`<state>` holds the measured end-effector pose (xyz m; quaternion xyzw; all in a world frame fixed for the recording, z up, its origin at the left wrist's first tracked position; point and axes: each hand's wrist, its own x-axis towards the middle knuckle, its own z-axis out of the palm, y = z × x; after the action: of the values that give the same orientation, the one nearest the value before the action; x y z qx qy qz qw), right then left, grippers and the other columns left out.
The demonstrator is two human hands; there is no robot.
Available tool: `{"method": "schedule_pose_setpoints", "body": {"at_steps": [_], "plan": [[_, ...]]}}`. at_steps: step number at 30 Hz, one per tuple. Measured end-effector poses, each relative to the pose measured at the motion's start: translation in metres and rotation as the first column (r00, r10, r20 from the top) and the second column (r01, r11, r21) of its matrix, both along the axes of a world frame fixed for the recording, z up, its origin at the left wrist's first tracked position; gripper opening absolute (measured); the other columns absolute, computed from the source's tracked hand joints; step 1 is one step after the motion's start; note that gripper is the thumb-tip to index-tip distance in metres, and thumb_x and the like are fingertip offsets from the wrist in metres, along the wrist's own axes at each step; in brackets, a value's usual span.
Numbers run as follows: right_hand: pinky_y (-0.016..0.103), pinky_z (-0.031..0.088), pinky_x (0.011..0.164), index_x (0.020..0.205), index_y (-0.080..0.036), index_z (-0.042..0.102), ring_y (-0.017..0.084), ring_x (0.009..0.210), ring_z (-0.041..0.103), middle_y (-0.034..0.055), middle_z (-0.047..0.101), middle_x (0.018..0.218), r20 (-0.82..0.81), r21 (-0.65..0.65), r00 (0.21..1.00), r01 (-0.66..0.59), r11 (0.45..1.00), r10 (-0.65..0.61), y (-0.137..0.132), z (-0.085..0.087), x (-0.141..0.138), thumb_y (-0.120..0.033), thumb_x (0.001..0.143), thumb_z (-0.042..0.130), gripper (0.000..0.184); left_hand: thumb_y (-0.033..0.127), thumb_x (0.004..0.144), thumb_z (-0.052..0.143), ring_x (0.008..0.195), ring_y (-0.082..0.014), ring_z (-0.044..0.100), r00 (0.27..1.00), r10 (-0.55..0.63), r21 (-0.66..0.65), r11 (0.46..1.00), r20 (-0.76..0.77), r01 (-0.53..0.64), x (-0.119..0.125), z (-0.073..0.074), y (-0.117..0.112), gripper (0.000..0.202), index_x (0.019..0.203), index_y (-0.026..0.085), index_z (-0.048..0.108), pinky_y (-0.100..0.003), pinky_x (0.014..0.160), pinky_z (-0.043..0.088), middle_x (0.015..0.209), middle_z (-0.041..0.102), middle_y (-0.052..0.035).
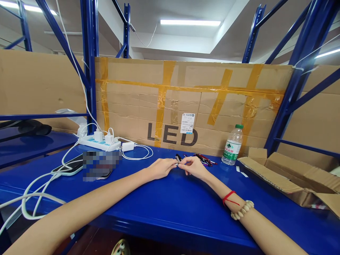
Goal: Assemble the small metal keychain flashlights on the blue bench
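Observation:
Both my arms reach far out over the blue metal shelf (170,205). My left hand (160,168) and my right hand (195,167) meet at its middle, fingers pinched together on a small dark pen-like item (177,160) held between them. Just behind the hands lies a small heap of pens (204,159) with red, black and blue barrels. My right wrist carries a red string and a bead bracelet.
A taped cardboard sheet marked LED (186,102) walls the back. A water bottle (232,145) stands right of the pens, beside an open cardboard box (292,177). At left are a power strip with chargers (99,141), white cables and a phone (67,166).

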<state>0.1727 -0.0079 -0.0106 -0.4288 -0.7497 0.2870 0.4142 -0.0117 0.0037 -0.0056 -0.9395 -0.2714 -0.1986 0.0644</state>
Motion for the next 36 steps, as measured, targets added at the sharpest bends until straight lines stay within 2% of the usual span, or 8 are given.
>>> {"method": "schedule_pose_setpoints", "body": {"at_steps": [6, 13, 18, 23, 28, 36], "plan": [[0.017, 0.032, 0.033, 0.057, -0.015, 0.056, 0.005, 0.030, 0.040, -0.0042, 0.047, 0.036, 0.020, -0.018, 0.998, 0.052, 0.998, -0.052, 0.002, -0.001, -0.003, -0.048, 0.060, 0.062, 0.034, 0.024, 0.088, 0.028, 0.081, -0.0162, 0.056, 0.998, 0.055, 0.078, 0.995, 0.002, -0.056, 0.000, -0.001, 0.000, 0.022, 0.096, 0.020, 0.048, -0.023, 0.067, 0.041, 0.090, 0.058, -0.0026], [0.015, 0.030, 0.032, 0.052, -0.014, 0.051, 0.004, 0.036, 0.045, -0.0007, 0.057, 0.055, -0.102, -0.199, 0.989, 0.083, 0.976, -0.105, -0.004, 0.003, -0.010, -0.049, 0.058, 0.062, 0.037, 0.023, 0.088, 0.029, 0.081, -0.0156, 0.055, 0.996, 0.083, 0.152, 0.985, 0.015, -0.084, 0.002, 0.001, -0.002, 0.023, 0.094, 0.020, 0.051, -0.023, 0.067, 0.041, 0.087, 0.059, -0.0032], [0.014, 0.030, 0.033, 0.055, -0.014, 0.051, 0.002, 0.037, 0.045, -0.0017, 0.056, 0.058, -0.166, -0.288, 0.978, 0.078, 0.954, -0.130, -0.006, 0.003, -0.012, -0.050, 0.058, 0.062, 0.038, 0.025, 0.089, 0.029, 0.083, -0.0163, 0.055, 0.994, 0.108, 0.166, 0.980, 0.009, -0.108, 0.003, 0.001, 0.000, 0.022, 0.098, 0.019, 0.049, -0.025, 0.070, 0.042, 0.090, 0.059, -0.0036], [0.014, 0.029, 0.034, 0.056, -0.015, 0.051, 0.002, 0.037, 0.043, -0.0026, 0.055, 0.059, -0.205, -0.268, 0.971, 0.064, 0.961, -0.122, -0.004, 0.002, -0.012, -0.050, 0.058, 0.062, 0.038, 0.025, 0.090, 0.027, 0.092, -0.0154, 0.053, 0.996, 0.075, 0.118, 0.990, 0.051, -0.081, 0.003, 0.000, 0.002, 0.025, 0.109, 0.021, 0.042, -0.025, 0.076, 0.041, 0.099, 0.058, -0.0029], [0.014, 0.028, 0.033, 0.057, -0.015, 0.050, 0.002, 0.036, 0.042, -0.0028, 0.055, 0.058, -0.187, -0.219, 0.978, 0.050, 0.974, -0.092, -0.002, 0.000, -0.012, -0.053, 0.060, 0.060, 0.039, 0.025, 0.089, 0.028, 0.092, -0.0160, 0.054, 0.993, 0.100, 0.100, 0.989, 0.062, -0.106, 0.003, 0.001, 0.001, 0.025, 0.108, 0.022, 0.044, -0.025, 0.077, 0.041, 0.100, 0.057, -0.0027], [0.014, 0.029, 0.033, 0.057, -0.015, 0.051, 0.002, 0.035, 0.042, -0.0025, 0.055, 0.055, -0.138, -0.214, 0.986, 0.063, 0.975, -0.094, -0.004, 0.001, -0.013, -0.056, 0.060, 0.058, 0.042, 0.025, 0.089, 0.028, 0.090, -0.0167, 0.055, 0.992, 0.122, 0.083, 0.989, 0.033, -0.124, 0.003, 0.001, 0.001, 0.025, 0.107, 0.022, 0.045, -0.026, 0.074, 0.042, 0.098, 0.058, -0.0031]]}}
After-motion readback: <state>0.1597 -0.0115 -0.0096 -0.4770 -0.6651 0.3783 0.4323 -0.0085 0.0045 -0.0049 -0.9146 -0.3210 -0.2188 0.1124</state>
